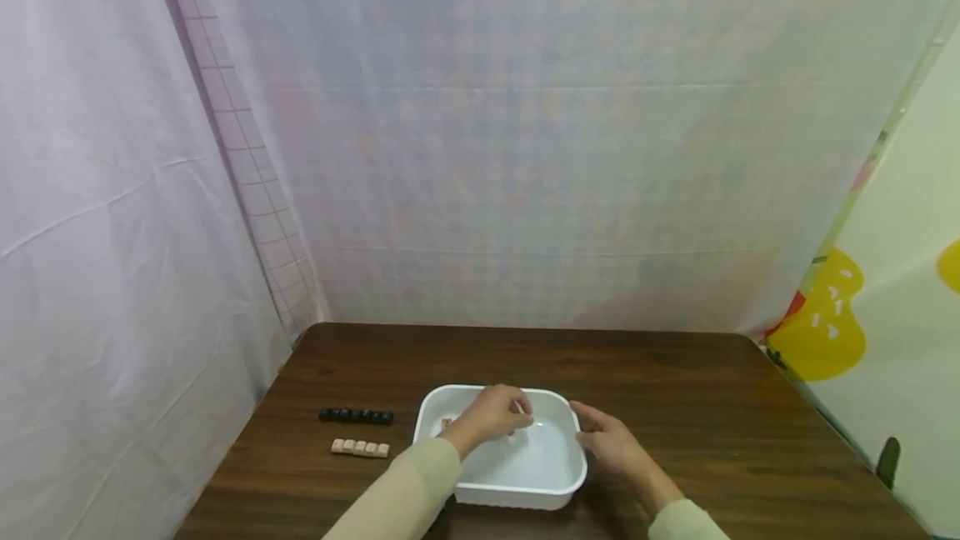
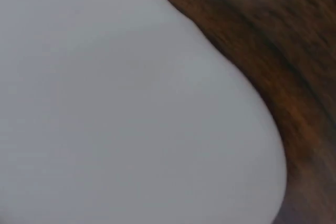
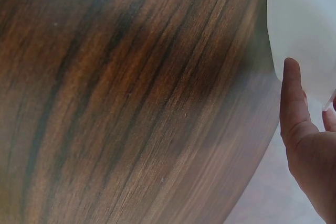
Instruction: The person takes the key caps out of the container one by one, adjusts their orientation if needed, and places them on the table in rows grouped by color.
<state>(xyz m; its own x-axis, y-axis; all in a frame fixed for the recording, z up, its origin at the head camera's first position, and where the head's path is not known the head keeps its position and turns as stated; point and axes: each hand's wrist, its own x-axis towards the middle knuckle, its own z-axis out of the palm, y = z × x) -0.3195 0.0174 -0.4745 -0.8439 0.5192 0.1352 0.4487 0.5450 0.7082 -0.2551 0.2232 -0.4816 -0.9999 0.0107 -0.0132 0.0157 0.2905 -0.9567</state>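
A white rectangular basin (image 1: 517,490) stands on the brown wooden table. My left hand (image 1: 487,417) reaches inside it, fingers bent and fingertips close to the thumb; whether they pinch anything is hidden. Under that hand a tiny dark-marked piece (image 1: 512,433) shows, and a small tan block (image 1: 446,423) lies near the basin's left wall. My right hand (image 1: 611,444) touches the basin's right side with fairly straight fingers. In the right wrist view one finger (image 3: 292,95) lies along the outer wall. The left wrist view shows only the white basin (image 2: 157,119) and table.
Left of the basin, a row of black keycap-like blocks (image 1: 356,416) lies on the table (image 1: 675,373). Nearer me is a row of beige ones (image 1: 360,447). A dark object (image 1: 442,515) is partly hidden below my left forearm. Pale curtains (image 1: 525,148) hang behind the table.
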